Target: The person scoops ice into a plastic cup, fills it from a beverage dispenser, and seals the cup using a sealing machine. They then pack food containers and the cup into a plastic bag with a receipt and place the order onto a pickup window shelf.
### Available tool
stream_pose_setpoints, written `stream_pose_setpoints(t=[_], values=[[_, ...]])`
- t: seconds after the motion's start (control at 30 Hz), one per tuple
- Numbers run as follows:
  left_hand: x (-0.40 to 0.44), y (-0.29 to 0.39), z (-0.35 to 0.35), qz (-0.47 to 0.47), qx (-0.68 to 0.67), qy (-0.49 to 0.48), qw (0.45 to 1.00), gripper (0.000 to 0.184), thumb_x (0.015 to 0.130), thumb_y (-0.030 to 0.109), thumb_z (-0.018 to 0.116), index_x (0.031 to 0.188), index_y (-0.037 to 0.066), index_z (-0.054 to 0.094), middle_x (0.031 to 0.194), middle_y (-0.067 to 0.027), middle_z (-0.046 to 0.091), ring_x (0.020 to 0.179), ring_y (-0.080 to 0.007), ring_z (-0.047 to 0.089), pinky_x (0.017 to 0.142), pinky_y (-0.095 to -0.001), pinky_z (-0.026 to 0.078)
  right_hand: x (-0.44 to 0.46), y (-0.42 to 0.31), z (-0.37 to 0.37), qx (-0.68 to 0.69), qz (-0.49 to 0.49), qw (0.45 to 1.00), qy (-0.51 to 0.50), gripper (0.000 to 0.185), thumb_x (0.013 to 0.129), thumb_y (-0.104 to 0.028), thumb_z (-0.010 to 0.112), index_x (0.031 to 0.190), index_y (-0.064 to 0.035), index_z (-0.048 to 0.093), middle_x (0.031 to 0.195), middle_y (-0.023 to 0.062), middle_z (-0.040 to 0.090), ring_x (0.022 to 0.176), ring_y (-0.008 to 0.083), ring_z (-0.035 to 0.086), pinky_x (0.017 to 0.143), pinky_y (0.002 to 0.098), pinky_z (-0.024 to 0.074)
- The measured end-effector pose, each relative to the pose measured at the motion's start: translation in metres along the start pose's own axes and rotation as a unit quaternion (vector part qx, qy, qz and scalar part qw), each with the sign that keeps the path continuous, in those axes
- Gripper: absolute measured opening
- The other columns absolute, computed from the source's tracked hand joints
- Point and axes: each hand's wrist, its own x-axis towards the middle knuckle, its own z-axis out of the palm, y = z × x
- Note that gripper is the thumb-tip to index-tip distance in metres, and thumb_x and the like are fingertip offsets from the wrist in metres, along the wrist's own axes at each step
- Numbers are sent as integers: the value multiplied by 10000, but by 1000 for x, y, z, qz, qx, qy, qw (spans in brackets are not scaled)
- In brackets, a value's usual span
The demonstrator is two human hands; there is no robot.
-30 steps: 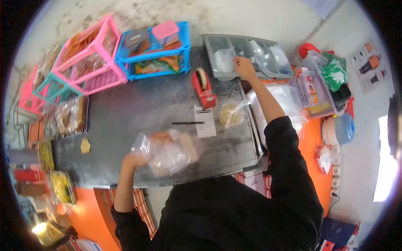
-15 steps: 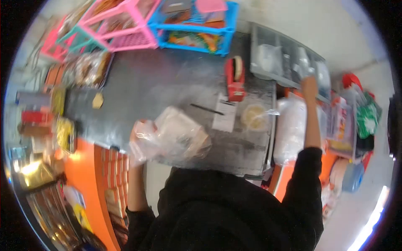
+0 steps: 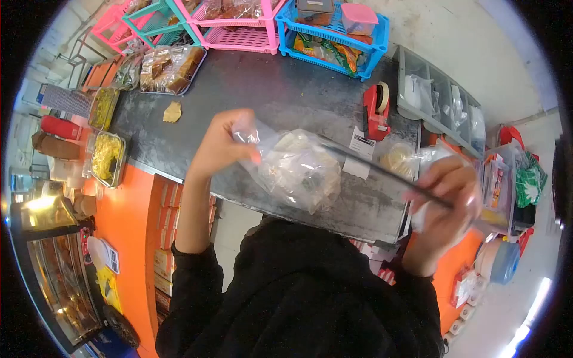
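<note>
My left hand [image 3: 230, 140] is closed on the gathered top of a clear plastic bag [image 3: 304, 179] with a pale container inside. The bag rests at the front of the dark counter [image 3: 262, 83]. My right hand [image 3: 447, 200] is off to the right, blurred by motion, its fingers bent round the near end of a long, thin dark stick [image 3: 406, 182]. That stick slants toward the bag, and its exact kind is not clear. A printed slip [image 3: 361, 146] lies behind it, beside a small tied bag with pale yellow contents [image 3: 398, 160].
A red tape dispenser [image 3: 376, 113] stands behind the slip. At the right back is a grey divided box [image 3: 439, 89] of small packets. Blue [image 3: 334, 45] and pink [image 3: 239, 37] racks line the back. Wrapped brown food [image 3: 170, 68] and a yellow tray [image 3: 109, 158] sit at left.
My right hand has come back from the grey divided box, now with the dark stick. My left hand has risen with the bag's top. The camera view has shifted, moving the counter items rightward.
</note>
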Motion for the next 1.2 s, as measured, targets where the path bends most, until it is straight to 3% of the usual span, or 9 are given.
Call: stream_pose_setpoints(t=[0.1, 0.23, 0.3, 0.53, 0.6, 0.7, 0.9, 1.03, 1.2], values=[[6, -14, -8, -105, -312, 92, 940, 303, 799, 139, 660, 739, 105, 365, 686, -13, 542, 708, -126, 591, 530, -206, 379, -9, 8, 71, -6, -208, 978, -22, 259, 892, -225, 530, 780, 1, 470, 728, 141, 551, 478, 166, 549, 341, 207, 382], [0, 3, -5, -132, -440, 110, 881, 102, 889, 85, 455, 890, 102, 355, 971, -164, 606, 805, -229, 604, 683, -314, 519, -4, -6, 105, -264, -213, 939, -62, 256, 814, -178, 649, 699, -7, 498, 606, 98, 532, 491, 179, 557, 392, 233, 393], [-6, 5, -1, -110, -399, 173, 894, 112, 904, 92, 431, 938, 112, 326, 1100, -240, 561, 865, -268, 611, 678, -322, 517, -2, -4, 123, -303, -16, 948, -96, 243, 721, -95, 717, 676, -29, 488, 570, 89, 498, 558, 243, 569, 500, 346, 440], [-24, 9, 5, -7, -375, 176, 910, 157, 903, 49, 391, 1046, 96, 345, 1095, -272, 551, 884, -292, 610, 755, -325, 495, -2, 45, 159, -249, 89, 948, -179, 231, 767, -117, 652, 657, -21, 473, 569, 126, 480, 503, 293, 502, 487, 369, 401], [-30, -3, 1, 127, 64, 247, 958, 261, 868, 25, 513, 1093, 47, 385, 1013, -127, 641, 790, -191, 657, 624, -239, 505, 1, 25, 162, -287, 85, 951, -75, 224, 770, -123, 638, 671, -12, 469, 587, 142, 501, 549, 317, 526, 524, 398, 411], [-31, 3, -6, 177, 179, 249, 935, 369, 782, -31, 573, 1135, 14, 478, 945, -85, 659, 703, -182, 661, 582, -231, 500, 9, 42, 175, -274, 23, 955, -113, 241, 743, -108, 682, 639, 1, 494, 543, 104, 476, 473, 210, 466, 467, 318, 358], [-41, -22, -9, 275, 232, 256, 897, 376, 710, -54, 616, 1078, 20, 582, 902, -114, 658, 672, -189, 662, 553, -239, 503, -11, 70, 172, -333, 105, 904, -248, 266, 771, -180, 668, 647, 4, 521, 550, 131, 504, 475, 268, 456, 476, 324, 370], [-43, -22, -12, 261, 206, 280, 901, 382, 707, -96, 606, 1069, 23, 582, 905, -124, 656, 640, -188, 655, 552, -237, 511, 2, 28, 154, -251, 246, 910, -221, 215, 758, -198, 675, 725, -9, 578, 611, 143, 570, 561, 229, 591, 529, 336, 451], [-38, -1, -20, -48, -161, 206, 964, 507, 749, -111, 598, 1193, 23, 392, 971, -152, 638, 756, -164, 640, 634, -242, 527, 1, -2, 145, -270, 195, 937, -107, 170, 743, -133, 703, 755, -6, 591, 608, 106, 582, 507, 137, 562, 472, 268, 419]])
